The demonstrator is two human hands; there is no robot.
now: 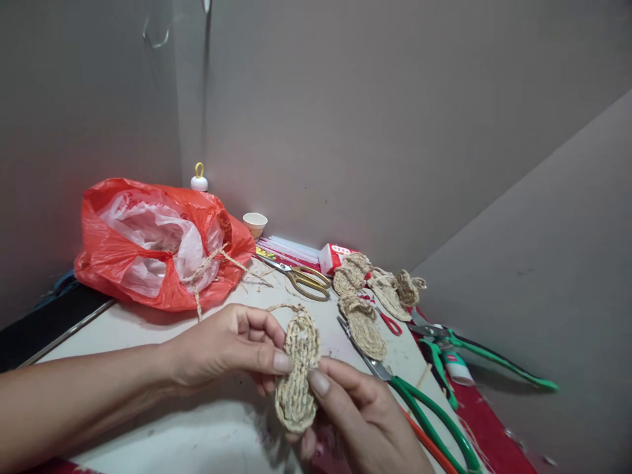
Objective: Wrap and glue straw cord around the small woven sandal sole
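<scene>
- Right hand (363,415), bottom centre: thumb and fingers pinch the right edge of a braided straw sole (299,375).
- Left hand (232,349), left of the sole: thumb and fingers grip its left edge near the narrow waist.
- The sole stands lengthwise just below the frame's centre, above a white table (207,421), a braid trailing from its top.
- Green-handled scissors (397,384), lower right, lie beside the right hand.
- Woven slippers (365,332) cluster right of centre.
- Gold-handled scissors (292,270) lie near the centre.
- A red plastic bag (187,283) sits at left.
- A paper cup (255,228) stands behind, by the grey wall (345,118).
</scene>
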